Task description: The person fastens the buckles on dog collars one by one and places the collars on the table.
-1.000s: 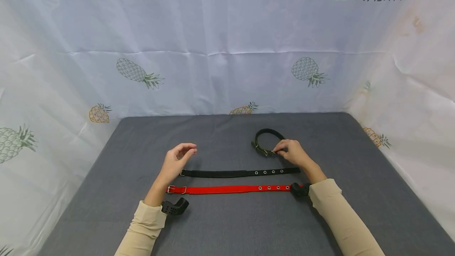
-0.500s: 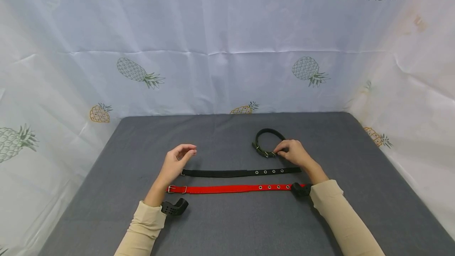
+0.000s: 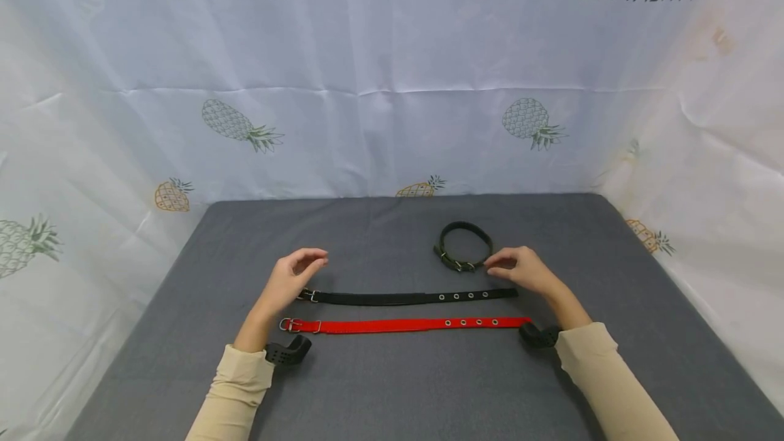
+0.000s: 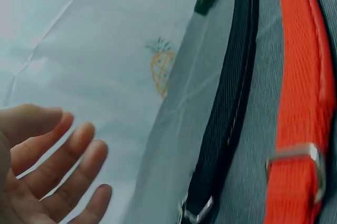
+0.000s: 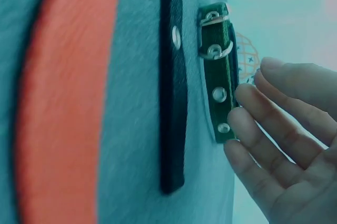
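Note:
A dark green collar (image 3: 445,237), fastened into a ring, stands on its edge toward the back right of the table. My right hand (image 3: 523,269) is just right of it, fingers relaxed and thumb apart, holding nothing. In the right wrist view the fingertips lie close beside the green collar's eyelets (image 5: 219,94); contact is hard to tell. A black collar (image 3: 380,299) lies stretched out straight, and a red collar (image 3: 380,326) lies parallel in front of it. Above the black collar's buckle end hovers my left hand (image 3: 288,281), its fingers loosely bent around nothing.
The grey tabletop (image 3: 392,386) reaches back to a white pineapple-print curtain (image 3: 380,141), which also hangs along both sides. A black wrist mount sits on each arm, the right one (image 3: 539,335) beside the red collar's tip.
My right hand has drawn off the green collar's buckle side and shifted right, with thumb and fingers parting. My left hand has drifted slightly left. The collars have stayed put.

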`<state>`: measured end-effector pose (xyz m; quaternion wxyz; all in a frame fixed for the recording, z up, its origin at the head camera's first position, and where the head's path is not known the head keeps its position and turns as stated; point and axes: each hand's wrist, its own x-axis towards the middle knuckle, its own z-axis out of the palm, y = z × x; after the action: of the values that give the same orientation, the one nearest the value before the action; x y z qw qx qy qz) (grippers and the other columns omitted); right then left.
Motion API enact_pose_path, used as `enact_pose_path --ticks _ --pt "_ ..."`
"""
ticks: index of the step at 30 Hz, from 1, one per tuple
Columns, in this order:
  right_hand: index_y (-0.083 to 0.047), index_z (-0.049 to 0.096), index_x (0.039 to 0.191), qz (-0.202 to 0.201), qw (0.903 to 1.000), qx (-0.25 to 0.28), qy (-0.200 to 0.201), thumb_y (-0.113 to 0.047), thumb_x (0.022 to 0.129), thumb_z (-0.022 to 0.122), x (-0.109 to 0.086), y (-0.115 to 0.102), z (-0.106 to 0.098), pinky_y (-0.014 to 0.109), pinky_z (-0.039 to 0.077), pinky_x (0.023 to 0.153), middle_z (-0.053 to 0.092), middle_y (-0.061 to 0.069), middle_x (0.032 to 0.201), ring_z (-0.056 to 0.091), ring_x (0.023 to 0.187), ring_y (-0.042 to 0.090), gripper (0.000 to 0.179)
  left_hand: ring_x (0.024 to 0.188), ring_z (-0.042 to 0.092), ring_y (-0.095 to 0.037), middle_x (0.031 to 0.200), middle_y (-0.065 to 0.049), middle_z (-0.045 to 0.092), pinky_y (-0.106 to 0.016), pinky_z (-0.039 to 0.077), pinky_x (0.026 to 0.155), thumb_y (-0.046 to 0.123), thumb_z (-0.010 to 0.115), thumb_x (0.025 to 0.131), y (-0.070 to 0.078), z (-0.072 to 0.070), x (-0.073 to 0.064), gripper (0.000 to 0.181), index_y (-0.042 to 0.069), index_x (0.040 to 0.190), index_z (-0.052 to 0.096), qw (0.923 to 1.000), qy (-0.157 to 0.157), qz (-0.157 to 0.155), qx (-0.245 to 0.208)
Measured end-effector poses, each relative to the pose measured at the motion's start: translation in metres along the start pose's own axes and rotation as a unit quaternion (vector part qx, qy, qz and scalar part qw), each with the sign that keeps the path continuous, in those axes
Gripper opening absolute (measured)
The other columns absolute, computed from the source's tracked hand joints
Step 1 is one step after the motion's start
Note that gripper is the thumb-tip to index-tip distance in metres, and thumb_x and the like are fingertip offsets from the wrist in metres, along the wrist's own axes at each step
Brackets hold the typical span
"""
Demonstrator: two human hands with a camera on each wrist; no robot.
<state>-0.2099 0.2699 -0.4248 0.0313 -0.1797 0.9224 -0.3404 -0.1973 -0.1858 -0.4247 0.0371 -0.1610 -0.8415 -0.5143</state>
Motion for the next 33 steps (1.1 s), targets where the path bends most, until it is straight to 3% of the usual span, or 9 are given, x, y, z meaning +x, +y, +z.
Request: enact_pose_path --ticks 4,9,15,20,26,33 --pt "0.002 0.071 0.103 0.006 0.9999 -0.001 -0.012 -0.012 0.086 0.071 -0.009 0.004 -0.002 0.023 0.055 0.074 0.072 0.019 0.1 0.067 0.085 0.013 0.022 0.104 0.067 -0.024 0.117 -0.023 0.067 -0.021 0.052 0.088 0.014 0.057 0.097 -0.005 -0.006 -0.003 0.028 -0.003 0.118 0.063 0.9984 -0.029 -0.008 0.048" --pt "0.001 0.071 0.105 0.023 0.9993 -0.003 -0.029 -0.015 0.085 0.073 -0.017 0.008 -0.002 0.023 0.054 0.075 0.072 0.018 0.102 0.068 0.087 0.015 0.026 0.102 0.065 -0.032 0.112 -0.017 0.07 -0.043 0.053 0.092 0.012 0.065 0.092 -0.01 -0.011 -0.007 0.024 0.0 0.113 0.067 0.9923 -0.054 -0.014 0.111" --pt "0.001 0.071 0.106 0.035 0.9985 -0.001 -0.044 -0.015 0.08 0.077 -0.018 0.011 0.001 0.026 0.056 0.078 0.071 0.018 0.104 0.067 0.091 0.023 0.031 0.101 0.065 -0.034 0.108 -0.017 0.069 -0.051 0.052 0.091 0.013 0.072 0.085 -0.016 -0.014 -0.009 0.028 0.0 0.109 0.069 0.9815 -0.099 -0.013 0.163" --pt "0.0 0.072 0.103 0.044 0.9977 -0.007 -0.051 -0.012 0.077 0.079 -0.015 0.009 0.003 0.019 0.049 0.07 0.071 0.016 0.1 0.062 0.083 0.013 0.03 0.097 0.064 -0.031 0.105 -0.016 0.069 -0.048 0.052 0.088 0.012 0.075 0.082 -0.019 -0.014 -0.007 0.029 0.0 0.109 0.07 0.9779 -0.112 -0.026 0.174" --pt "-0.003 0.075 0.095 0.029 0.9978 -0.029 -0.051 -0.011 0.075 0.08 -0.014 0.006 0.004 0.021 0.041 0.064 0.066 0.01 0.089 0.047 0.075 0.006 0.022 0.089 0.059 -0.02 0.101 -0.012 0.068 -0.033 0.05 0.079 0.013 0.078 0.079 -0.02 -0.013 -0.004 0.03 0.003 0.106 0.072 0.9731 -0.127 -0.035 0.189" --pt "-0.005 0.075 0.088 0.009 0.9981 -0.024 -0.056 -0.011 0.077 0.079 -0.017 0.007 0.006 0.02 0.041 0.063 0.065 0.006 0.083 0.045 0.072 0.001 0.013 0.08 0.057 -0.012 0.089 -0.007 0.068 -0.022 0.046 0.07 0.014 0.08 0.077 -0.021 -0.013 -0.005 0.02 0.007 0.095 0.076 0.9713 -0.134 -0.035 0.193"
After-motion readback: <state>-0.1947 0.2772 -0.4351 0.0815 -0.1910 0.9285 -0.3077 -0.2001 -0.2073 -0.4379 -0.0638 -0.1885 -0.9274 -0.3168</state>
